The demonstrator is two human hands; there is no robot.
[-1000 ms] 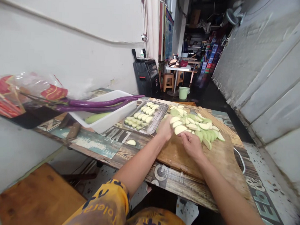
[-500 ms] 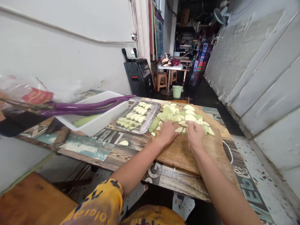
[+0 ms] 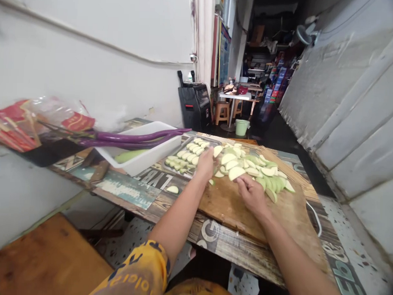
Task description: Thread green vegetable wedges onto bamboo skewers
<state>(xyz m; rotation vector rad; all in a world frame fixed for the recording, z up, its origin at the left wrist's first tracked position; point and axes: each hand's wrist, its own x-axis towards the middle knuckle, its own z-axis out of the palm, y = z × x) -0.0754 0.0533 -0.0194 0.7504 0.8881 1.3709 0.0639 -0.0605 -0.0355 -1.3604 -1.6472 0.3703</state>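
Right hand [image 3: 242,180]: thumb and finger pinch the near end of a row [image 3: 230,165] of pale slices, held over the board [image 3: 223,211]. Whether a stick runs through the row cannot be told at this size.

Left hand [image 3: 205,165]: near the tray's board-side edge, fingers partly hidden, one slice [image 3: 217,151] at the fingertips. Whether it grips that slice cannot be told.

Status, judged from the layout:

1. Cutting: done for the pile [image 3: 268,171], which covers the far part of the board.
2. Setting out: partly done. The tray [image 3: 212,143], left of the board, contains several neat rows of slices.
3. Remaining: the pile, by eye larger than the tray's contents, lies loose and unsorted. A stray piece [image 3: 172,189] rests on the table [image 3: 162,202] (outside both tray and board).
4. Uncut: long purple eggplants [image 3: 129,138] lie across the white bin [image 3: 141,163]; a green vegetable [image 3: 130,156] sits inside it.
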